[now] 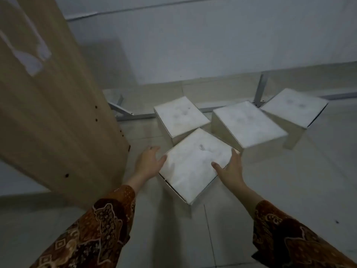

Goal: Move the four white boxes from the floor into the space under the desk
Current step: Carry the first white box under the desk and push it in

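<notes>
The nearest white box (195,163) sits on the tiled floor (289,180) turned corner-on to the person, just in front of the three others; it looks like a stiff-walled carton with a flat, faintly smudged lid, probably light enough for two hands yet too wide for one; its smooth faces may be slippery, so the sound hold, I judge, is a squeeze on two opposite side walls, low down, rather than on the lid, whose seam shows along the near edges and might lift off; the left hand (147,163) lies against the left wall with fingers spread and thumb at the lid's edge; the right hand (229,167) is at the right wall, fingers loosely spread, thumb resting on the lid; neither has clamped yet, as far as I can tell; counted, there are four boxes: this one, one behind it to the left (180,116), one behind to the right (247,124), and a far right one (293,107); all four are close to the grey metal frame (259,89) by the wall; one tall wooden panel (50,105) stands at the left
</notes>
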Available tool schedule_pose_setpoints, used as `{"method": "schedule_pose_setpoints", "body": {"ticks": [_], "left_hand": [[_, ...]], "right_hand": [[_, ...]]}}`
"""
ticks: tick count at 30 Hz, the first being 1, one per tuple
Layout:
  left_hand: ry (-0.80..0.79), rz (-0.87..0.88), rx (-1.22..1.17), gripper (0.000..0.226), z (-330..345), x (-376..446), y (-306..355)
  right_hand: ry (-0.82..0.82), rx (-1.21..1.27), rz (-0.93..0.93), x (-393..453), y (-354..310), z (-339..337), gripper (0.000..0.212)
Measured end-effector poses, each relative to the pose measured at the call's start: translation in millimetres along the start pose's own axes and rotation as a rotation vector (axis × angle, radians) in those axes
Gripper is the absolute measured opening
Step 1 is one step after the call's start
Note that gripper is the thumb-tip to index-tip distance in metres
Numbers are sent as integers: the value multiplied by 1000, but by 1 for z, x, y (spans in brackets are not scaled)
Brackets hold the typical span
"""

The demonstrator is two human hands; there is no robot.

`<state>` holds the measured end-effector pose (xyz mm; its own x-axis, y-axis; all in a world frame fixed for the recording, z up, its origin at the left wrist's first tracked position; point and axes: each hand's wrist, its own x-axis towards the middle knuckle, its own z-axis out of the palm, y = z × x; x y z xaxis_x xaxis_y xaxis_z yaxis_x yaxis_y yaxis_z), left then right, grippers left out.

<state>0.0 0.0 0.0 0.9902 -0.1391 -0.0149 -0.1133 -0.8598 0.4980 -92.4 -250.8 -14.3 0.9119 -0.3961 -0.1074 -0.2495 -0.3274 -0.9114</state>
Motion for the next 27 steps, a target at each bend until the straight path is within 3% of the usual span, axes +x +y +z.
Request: {"method": "schedule_pose_setpoints", "body": {"ticks": [4,10,14,22,25,27], "left_hand": [[-124,-195,-95,72,22,8,-17],[-117,-222,-256,65,58,25,-47],[-101,-176,-286,37,57,43,-60],[-353,-157,-148,78,58,87,-61],[-447,-197,-336,86,66,91,-68],[-537,-227,-554,76,72,89,-69]], "right_hand": [[24,261,232,-11,32,22,103],[-60,492,459,2,61,55,105],[-44,546,466,9,68,71,92],[9,660,382,9,87,93,90],[42,713,356,9,93,98,88],[83,741,344,9,95,103,86]]}}
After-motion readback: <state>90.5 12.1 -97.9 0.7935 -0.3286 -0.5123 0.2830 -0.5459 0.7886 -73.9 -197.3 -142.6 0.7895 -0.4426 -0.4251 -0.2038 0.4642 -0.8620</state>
